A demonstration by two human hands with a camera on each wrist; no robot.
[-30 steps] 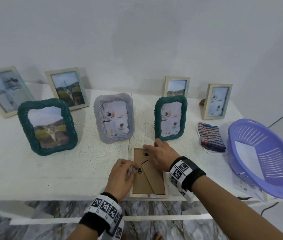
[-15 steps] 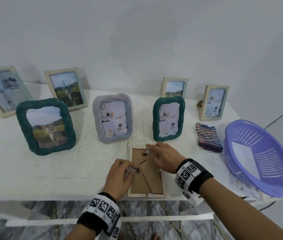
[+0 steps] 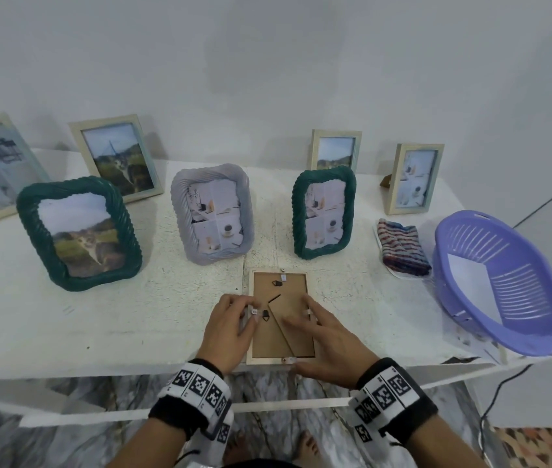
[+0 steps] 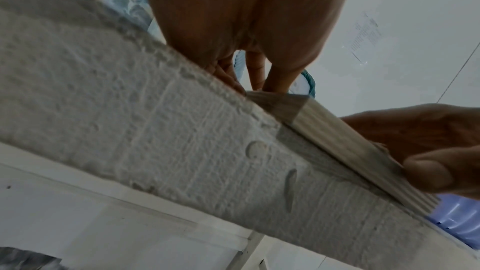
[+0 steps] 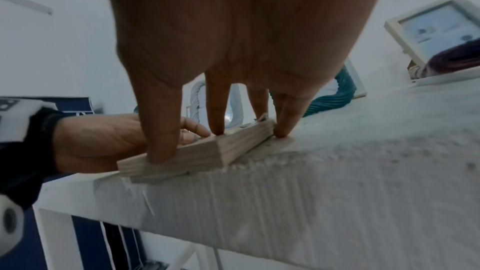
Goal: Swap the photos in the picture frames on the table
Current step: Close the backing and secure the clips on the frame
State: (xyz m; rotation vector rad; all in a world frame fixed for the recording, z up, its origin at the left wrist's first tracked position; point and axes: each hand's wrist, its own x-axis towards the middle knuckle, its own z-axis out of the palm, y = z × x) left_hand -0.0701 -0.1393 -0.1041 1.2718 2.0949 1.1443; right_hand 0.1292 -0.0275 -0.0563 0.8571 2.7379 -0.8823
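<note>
A small wooden frame (image 3: 293,298) lies face down at the table's front edge, its brown backing and folded stand up. My left hand (image 3: 230,329) is at the frame's left edge, thumb and forefinger pinching a small metal tab (image 3: 253,311). My right hand (image 3: 322,336) rests on the backing with spread, straight fingers. In the right wrist view its thumb presses the frame's near edge (image 5: 197,155) and the little finger touches the table beside the frame. Standing behind are two green frames (image 3: 78,231) (image 3: 323,211) and a grey frame (image 3: 212,214), each holding a photo.
Several pale wooden frames (image 3: 116,157) with photos lean at the back by the wall. A folded striped cloth (image 3: 401,248) lies right of the frames. A purple slotted basket (image 3: 521,298) with a sheet of paper inside overhangs the table's right front corner.
My right hand has drawn back from the frame's top edge to its lower right, fingers now spread on the backing. My left hand has stayed at the left tab.
</note>
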